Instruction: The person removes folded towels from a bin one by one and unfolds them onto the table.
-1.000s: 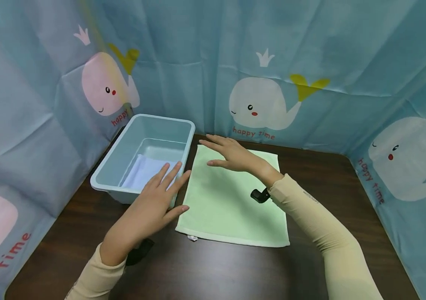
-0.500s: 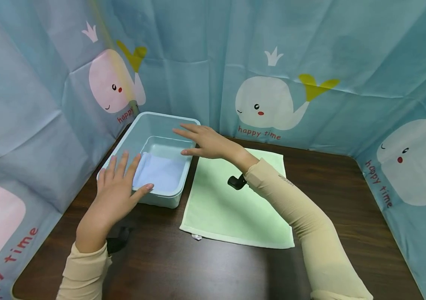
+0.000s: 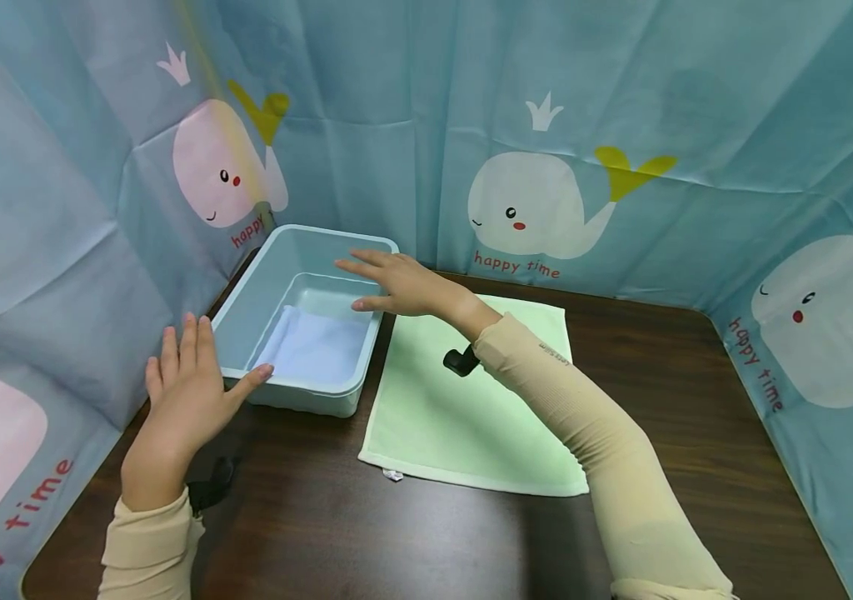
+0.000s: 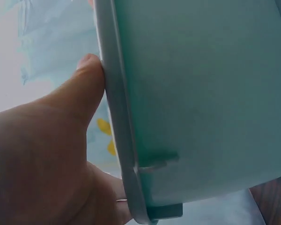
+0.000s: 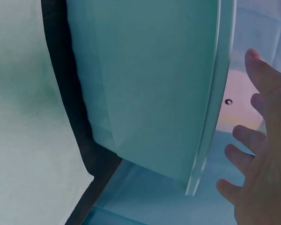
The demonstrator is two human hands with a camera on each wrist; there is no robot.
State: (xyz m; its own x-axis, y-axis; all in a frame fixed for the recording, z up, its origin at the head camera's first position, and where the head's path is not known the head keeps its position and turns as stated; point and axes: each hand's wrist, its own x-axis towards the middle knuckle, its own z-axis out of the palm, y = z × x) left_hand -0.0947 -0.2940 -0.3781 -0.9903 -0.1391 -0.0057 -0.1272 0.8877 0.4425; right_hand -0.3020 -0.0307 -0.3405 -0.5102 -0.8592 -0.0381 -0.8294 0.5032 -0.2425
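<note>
The pale blue, rectangular plastic basin (image 3: 269, 292) stands at the back left, its flared rim facing up, with a person's two bare hands at opposite sides of it. Behind and around hangs a light blue fabric curtain (image 3: 366, 167), creased in places and printed with pink and white whales and red "happy time" lettering. Below spreads a dark brown, wood-grained table (image 3: 366, 517) with rounded far corners. On it, just right of the basin, a pale green, roughly square cloth towel (image 3: 449, 408) lies flat. The stretchy cream right sleeve (image 3: 584, 425) crosses above this towel, while the matching cream left sleeve (image 3: 145, 550) enters at the lower left. Flat on the basin's floor, towards its near end, lies a pale lavender-blue cloth (image 3: 317, 342). The left hand (image 3: 185, 400) is just beside the basin's near left corner, fingers extended, thumb held apart, holding nothing (whether the thumb touches the rim, I cannot tell). The right hand (image 3: 411, 286) hovers over the basin's right side, fingers spread and loosely bent, apart from the rim and holding nothing. At each wrist sits a small black device, the right one (image 3: 461, 361) above the towel. Smallest is a white fabric label (image 3: 392, 475) on the towel's near edge
</note>
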